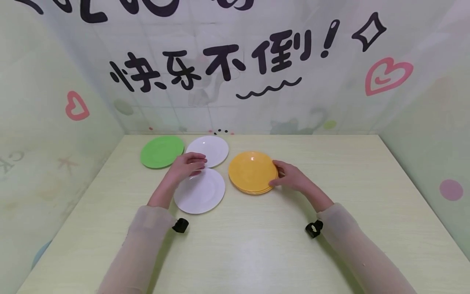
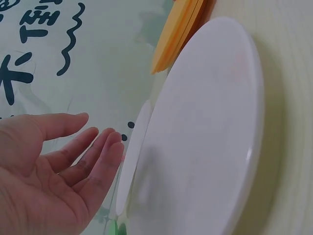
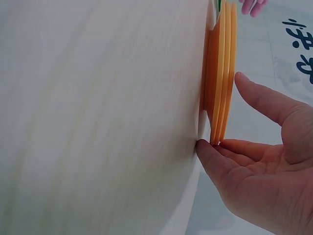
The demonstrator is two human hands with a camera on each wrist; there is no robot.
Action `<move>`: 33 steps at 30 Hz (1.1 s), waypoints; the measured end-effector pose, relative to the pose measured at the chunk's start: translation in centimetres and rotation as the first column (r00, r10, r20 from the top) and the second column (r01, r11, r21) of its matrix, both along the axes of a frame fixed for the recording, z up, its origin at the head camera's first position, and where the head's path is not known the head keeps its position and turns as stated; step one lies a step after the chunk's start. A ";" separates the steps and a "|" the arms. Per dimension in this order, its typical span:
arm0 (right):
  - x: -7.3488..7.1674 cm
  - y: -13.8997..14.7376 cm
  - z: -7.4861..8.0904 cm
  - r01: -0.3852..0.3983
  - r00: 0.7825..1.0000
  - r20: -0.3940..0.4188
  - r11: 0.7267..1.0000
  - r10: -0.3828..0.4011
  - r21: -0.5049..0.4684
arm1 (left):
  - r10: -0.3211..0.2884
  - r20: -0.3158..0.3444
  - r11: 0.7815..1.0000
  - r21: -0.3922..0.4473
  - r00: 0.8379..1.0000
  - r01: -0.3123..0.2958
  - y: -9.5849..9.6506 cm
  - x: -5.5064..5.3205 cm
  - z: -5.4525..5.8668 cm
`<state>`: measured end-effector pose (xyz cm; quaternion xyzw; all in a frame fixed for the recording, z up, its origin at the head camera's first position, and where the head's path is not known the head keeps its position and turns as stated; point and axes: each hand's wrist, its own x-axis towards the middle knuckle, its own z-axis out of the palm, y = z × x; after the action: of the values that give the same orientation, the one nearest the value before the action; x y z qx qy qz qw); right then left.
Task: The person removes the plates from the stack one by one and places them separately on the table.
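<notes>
The right hand (image 1: 291, 176) holds the stacked orange plates (image 1: 252, 171) at their right edge. The left hand (image 1: 188, 165) is positioned over two white plates (image 1: 200, 194); a green plate (image 1: 161, 152) lies to their left.

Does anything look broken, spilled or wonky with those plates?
No, nothing stands out. The green plate, far white plate and near white plate lie flat on the table. The right hand touches a neat stack of orange plates. No cracks or spills show.

Printed in bold black Chinese characters (image 1: 225, 69) on the pale, patterned backdrop (image 1: 165, 118) beyond the wood-grain table's far edge (image 1: 330, 135): “快乐不倒!”, beneath a cropped line (image 1: 161, 11).
</notes>
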<state>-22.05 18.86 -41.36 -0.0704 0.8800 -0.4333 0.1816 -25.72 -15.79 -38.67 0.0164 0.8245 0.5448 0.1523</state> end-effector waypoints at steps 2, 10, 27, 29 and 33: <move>0.0 0.0 0.0 0.000 1.000 0.001 1.000 0.000 -0.001 | -0.002 -0.006 1.000 0.009 1.000 0.002 0.5 0.0 -0.2; 0.0 -0.1 0.1 0.001 1.000 0.009 1.000 -0.001 -0.014 | -0.011 -0.003 0.999 0.035 1.000 0.011 2.6 0.0 -1.2; 0.0 -0.3 0.0 0.013 1.000 0.014 1.000 -0.013 0.027 | -0.077 -0.006 0.997 0.027 0.997 0.077 5.6 0.7 -2.1; 0.0 -0.3 0.0 0.011 1.000 0.013 1.000 -0.011 0.023 | -0.077 -0.002 0.997 0.020 0.997 0.077 5.7 0.8 -2.1; 0.0 -0.3 0.0 0.008 1.000 0.008 1.000 -0.008 0.017 | -0.070 -0.005 0.997 0.025 0.998 0.070 5.8 1.0 -2.0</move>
<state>-22.03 18.56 -41.31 -0.0637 0.8831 -0.4268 0.1842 -24.72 -9.97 -40.66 0.0484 0.8169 0.5492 0.1695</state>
